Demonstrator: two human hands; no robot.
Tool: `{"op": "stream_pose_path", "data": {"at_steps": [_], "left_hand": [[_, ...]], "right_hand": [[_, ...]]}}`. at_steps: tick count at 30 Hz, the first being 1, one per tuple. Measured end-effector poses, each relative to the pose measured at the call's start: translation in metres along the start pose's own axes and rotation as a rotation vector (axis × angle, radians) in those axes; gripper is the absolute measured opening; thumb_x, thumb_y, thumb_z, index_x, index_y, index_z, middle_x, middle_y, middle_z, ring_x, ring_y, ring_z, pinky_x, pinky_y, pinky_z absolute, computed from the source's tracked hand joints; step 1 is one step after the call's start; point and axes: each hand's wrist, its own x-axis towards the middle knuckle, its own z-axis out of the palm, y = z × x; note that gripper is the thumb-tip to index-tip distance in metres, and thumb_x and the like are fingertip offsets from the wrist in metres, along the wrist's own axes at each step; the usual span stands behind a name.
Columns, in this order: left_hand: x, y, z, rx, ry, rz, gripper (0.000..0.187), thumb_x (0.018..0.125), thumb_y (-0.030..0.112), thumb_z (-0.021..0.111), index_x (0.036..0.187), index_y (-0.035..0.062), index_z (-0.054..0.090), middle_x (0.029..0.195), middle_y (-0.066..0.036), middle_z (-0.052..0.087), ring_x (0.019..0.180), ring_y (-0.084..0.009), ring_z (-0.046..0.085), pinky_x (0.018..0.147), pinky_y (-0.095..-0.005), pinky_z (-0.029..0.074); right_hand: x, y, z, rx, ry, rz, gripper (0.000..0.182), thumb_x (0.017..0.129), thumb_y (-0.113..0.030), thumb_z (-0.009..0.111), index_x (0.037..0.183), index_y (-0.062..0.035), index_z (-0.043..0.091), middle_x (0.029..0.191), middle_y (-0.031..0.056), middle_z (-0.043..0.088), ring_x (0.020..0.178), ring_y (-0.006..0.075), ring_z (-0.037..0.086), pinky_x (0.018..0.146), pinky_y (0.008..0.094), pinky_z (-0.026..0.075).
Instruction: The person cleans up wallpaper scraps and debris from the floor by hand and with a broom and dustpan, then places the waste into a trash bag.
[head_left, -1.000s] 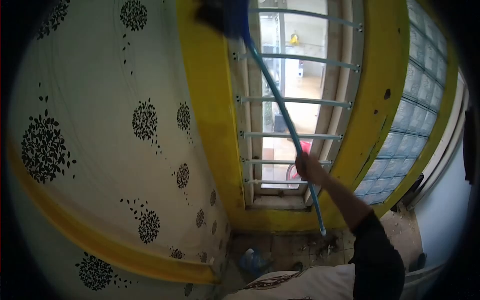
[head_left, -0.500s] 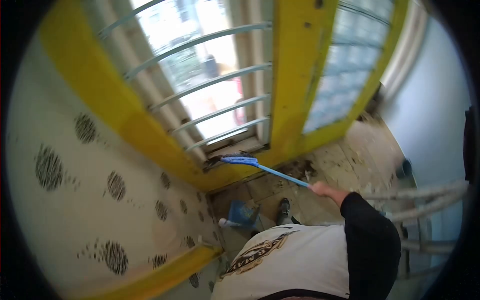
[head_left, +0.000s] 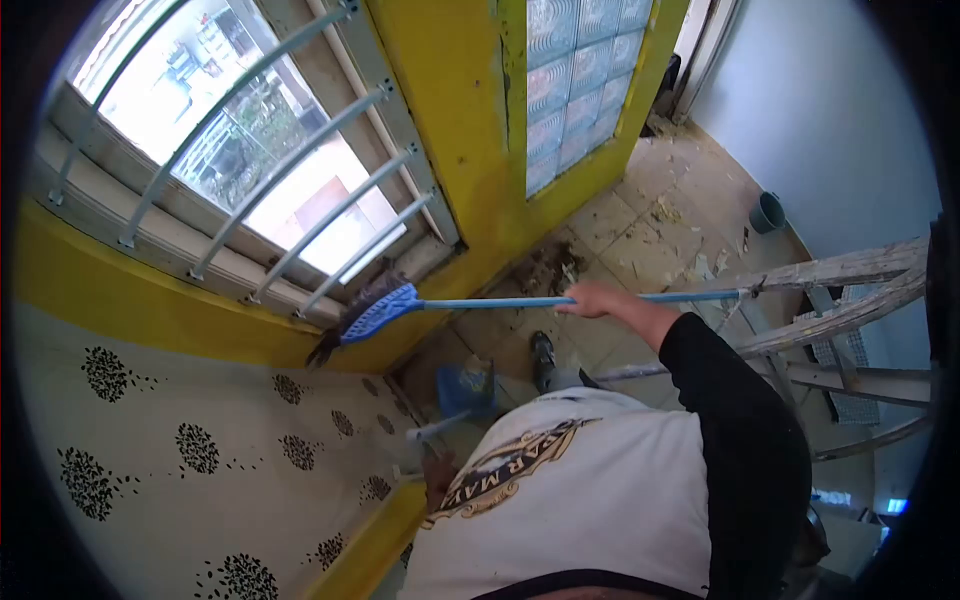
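My right hand (head_left: pixel 590 300) is wrapped round the light-blue stick of a broom (head_left: pixel 500 303). The broom's blue head (head_left: pixel 380 312) with dark bristles lies against the lower corner of the barred window's sill (head_left: pixel 425 262). Low at my left side, my left hand (head_left: pixel 438 474) shows only in part beside my shirt, blurred, its fingers not readable. Just beyond it is a blue dustpan (head_left: pixel 467 388) with a pale handle (head_left: pixel 440 425); whether the hand touches that handle is not clear.
A wooden ladder (head_left: pixel 850 268) leans in from the right. Debris and flakes (head_left: pixel 655 260) litter the tiled floor. A dark green bucket (head_left: pixel 767 213) stands by the pale wall. Metal bars (head_left: pixel 300 160) cross the window, with a yellow wall (head_left: pixel 450 130) beside it.
My view has turned so the window sits further left. The broom now lies more level and appears nearer, its head still at the sill. My left hand has come partly into view.
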Motion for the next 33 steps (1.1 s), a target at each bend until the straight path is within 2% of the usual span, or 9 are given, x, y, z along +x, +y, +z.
{"op": "stream_pose_path", "data": {"at_steps": [2,4,6,10,16,20,23,27,33], "left_hand": [[0.029,-0.008,0.0,0.148,0.282,0.172,0.07,0.072,0.01,0.076,0.128,-0.0016,0.036,0.113,-0.016,0.052,0.102,-0.0248,0.052,0.088,-0.0375,0.042],[0.063,-0.025,-0.01,0.088,0.23,0.376,0.078,0.07,0.01,0.079,0.131,-0.0018,0.032,0.116,-0.014,0.05,0.107,-0.0232,0.049,0.092,-0.0347,0.041],[0.074,-0.015,-0.006,-0.025,0.175,0.126,0.076,0.072,0.014,0.078,0.131,-0.0009,0.033,0.116,-0.012,0.051,0.108,-0.0218,0.049,0.093,-0.0338,0.04],[0.081,0.006,0.023,0.078,0.359,0.254,0.048,0.08,0.025,0.07,0.118,0.0026,0.05,0.11,-0.008,0.055,0.101,-0.0207,0.054,0.088,-0.0362,0.043],[0.062,0.013,0.039,0.184,0.428,0.202,0.022,0.084,0.029,0.064,0.09,0.0082,0.061,0.091,-0.007,0.062,0.087,-0.0206,0.058,0.078,-0.0359,0.045],[0.033,0.023,0.055,0.12,0.44,0.269,0.023,0.085,0.029,0.063,0.093,0.0075,0.06,0.092,-0.007,0.061,0.087,-0.0198,0.058,0.077,-0.0348,0.045],[0.025,0.009,0.057,0.093,0.459,0.226,0.025,0.085,0.03,0.063,0.096,0.0077,0.059,0.094,-0.007,0.061,0.087,-0.02,0.057,0.077,-0.0342,0.045],[0.008,0.005,0.062,0.098,0.556,0.27,0.026,0.085,0.029,0.063,0.098,0.0079,0.058,0.095,-0.006,0.061,0.089,-0.0196,0.057,0.079,-0.0338,0.045],[0.007,0.008,0.049,0.001,0.582,0.275,0.022,0.085,0.025,0.064,0.098,0.0078,0.059,0.094,-0.005,0.061,0.089,-0.018,0.057,0.08,-0.0338,0.046]], "right_hand": [[0.007,-0.033,-0.003,-0.024,-0.055,0.02,0.057,0.086,-0.057,0.043,0.088,-0.004,0.063,0.091,0.0201,0.063,0.087,0.0392,0.059,0.075,0.0465,0.046],[0.029,-0.047,0.019,0.026,-0.002,-0.022,0.054,0.088,-0.054,0.042,0.09,-0.0047,0.063,0.092,0.0195,0.063,0.089,0.0386,0.059,0.077,0.0463,0.047],[0.044,-0.084,0.023,0.046,-0.036,-0.025,0.053,0.088,-0.053,0.043,0.092,-0.005,0.063,0.093,0.0193,0.063,0.09,0.0385,0.059,0.078,0.0461,0.047],[0.052,-0.097,0.032,0.081,-0.051,0.009,0.051,0.089,-0.051,0.042,0.093,-0.004,0.062,0.091,0.021,0.063,0.092,0.0389,0.059,0.077,0.0485,0.046],[0.054,-0.014,-0.022,-0.154,-0.099,0.229,0.05,0.086,-0.053,0.047,0.091,-0.0069,0.066,0.09,0.0189,0.064,0.086,0.0374,0.061,0.074,0.0453,0.047],[0.009,0.098,-0.084,-0.365,-0.091,0.378,0.05,0.087,-0.051,0.046,0.091,-0.0051,0.065,0.09,0.0195,0.064,0.086,0.0375,0.061,0.075,0.0472,0.048],[-0.049,0.107,-0.131,-0.495,-0.081,0.343,0.05,0.088,-0.049,0.045,0.09,-0.0034,0.064,0.089,0.0215,0.063,0.087,0.0379,0.06,0.075,0.047,0.048],[-0.073,0.083,-0.158,-0.608,-0.159,0.326,0.048,0.088,-0.049,0.045,0.087,-0.0056,0.064,0.085,0.0187,0.064,0.084,0.0368,0.061,0.073,0.047,0.047],[0.008,-0.031,-0.101,-0.473,0.049,0.06,0.045,0.088,-0.049,0.045,0.084,-0.0076,0.061,0.081,0.0163,0.064,0.079,0.0353,0.062,0.068,0.0456,0.049]]}}
